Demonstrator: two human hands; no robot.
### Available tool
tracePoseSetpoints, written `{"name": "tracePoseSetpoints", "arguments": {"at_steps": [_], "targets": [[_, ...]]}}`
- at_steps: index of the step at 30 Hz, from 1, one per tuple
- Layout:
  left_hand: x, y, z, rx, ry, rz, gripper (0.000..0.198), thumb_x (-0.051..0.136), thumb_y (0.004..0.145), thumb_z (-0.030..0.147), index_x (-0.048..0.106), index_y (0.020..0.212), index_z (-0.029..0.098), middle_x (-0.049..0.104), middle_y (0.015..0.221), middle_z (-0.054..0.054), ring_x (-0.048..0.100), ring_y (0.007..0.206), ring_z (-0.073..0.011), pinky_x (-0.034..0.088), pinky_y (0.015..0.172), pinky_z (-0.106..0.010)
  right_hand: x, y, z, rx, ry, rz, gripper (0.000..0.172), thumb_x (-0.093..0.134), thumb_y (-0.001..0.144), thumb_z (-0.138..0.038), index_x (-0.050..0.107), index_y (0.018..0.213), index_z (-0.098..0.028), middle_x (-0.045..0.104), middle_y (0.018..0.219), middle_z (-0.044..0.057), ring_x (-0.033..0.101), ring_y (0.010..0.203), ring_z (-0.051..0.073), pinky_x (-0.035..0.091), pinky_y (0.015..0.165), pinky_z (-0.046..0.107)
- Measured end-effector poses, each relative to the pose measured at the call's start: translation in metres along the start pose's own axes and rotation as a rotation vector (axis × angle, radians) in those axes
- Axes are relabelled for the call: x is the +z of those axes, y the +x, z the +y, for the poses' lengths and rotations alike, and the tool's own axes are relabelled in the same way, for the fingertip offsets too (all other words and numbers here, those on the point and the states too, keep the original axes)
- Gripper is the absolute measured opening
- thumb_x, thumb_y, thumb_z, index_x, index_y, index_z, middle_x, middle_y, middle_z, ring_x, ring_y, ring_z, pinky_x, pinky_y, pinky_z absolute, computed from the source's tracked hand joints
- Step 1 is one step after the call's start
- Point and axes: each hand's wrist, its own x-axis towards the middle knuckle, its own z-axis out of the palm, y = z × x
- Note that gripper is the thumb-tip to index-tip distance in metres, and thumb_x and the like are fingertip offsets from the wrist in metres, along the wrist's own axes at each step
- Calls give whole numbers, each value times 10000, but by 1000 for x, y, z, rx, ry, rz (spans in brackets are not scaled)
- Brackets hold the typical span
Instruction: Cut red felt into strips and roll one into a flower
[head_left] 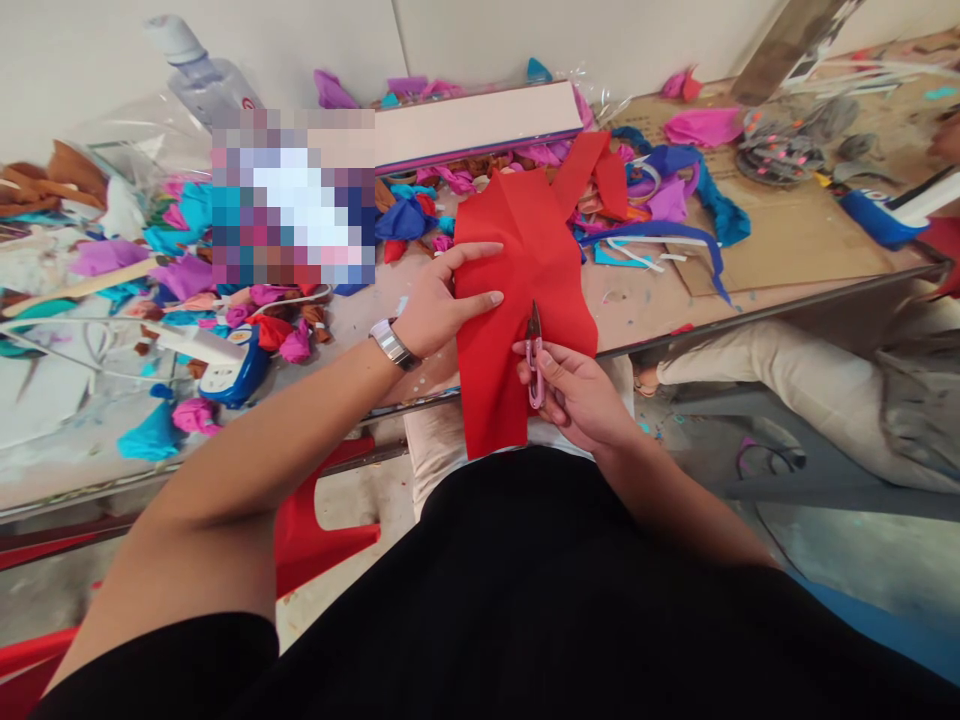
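A large piece of red fabric [495, 350] lies over the table's front edge and hangs down toward my lap. My left hand [442, 300] rests on its left side, thumb and index finger stretched apart on the cloth. In my right hand [577, 390] is a pair of small scissors with pink handles [535, 385]. Their dark blades point away from me, over the lower middle of the fabric, where it parts below the tips. A narrower red strip [581, 170] extends from the top of the cloth toward the back.
Colourful fabric scraps [405, 220] are heaped across the table, with a long pale box [480, 125] behind them. Blue-and-white devices [236, 365] lie left and right. A plastic bottle [210, 85] stands at the back left. Another person's leg [787, 370] shows at right.
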Motion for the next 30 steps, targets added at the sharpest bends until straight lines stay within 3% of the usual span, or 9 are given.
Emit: {"name": "tracePoseSetpoints", "arguments": {"at_steps": [11,22,30], "targets": [[-2,0,-3,18,31,-22,648,850,857,510,683,1411,217,679,1522,-123,616,1446,-348,447,1289,-542,-2,1,2,-3,-23,-15,462,904,840,-523,746,1100,-175,665,803,-44,401,411,-1,230,379,193],[-1,0,-2,33,9,11,605,882,825,498,725,1360,261,729,1462,-85,675,1386,-339,522,1239,-532,-2,-1,0,7,-7,-14,483,924,817,-522,742,1092,-169,667,805,-44,412,404,-6,197,376,194],[-1,0,8,66,11,-43,544,880,833,418,736,1332,256,752,1418,-79,679,1381,-323,501,1258,-523,-3,3,0,8,-8,-10,492,923,817,-527,746,1095,-161,679,803,-40,425,398,-3,193,373,195]]}}
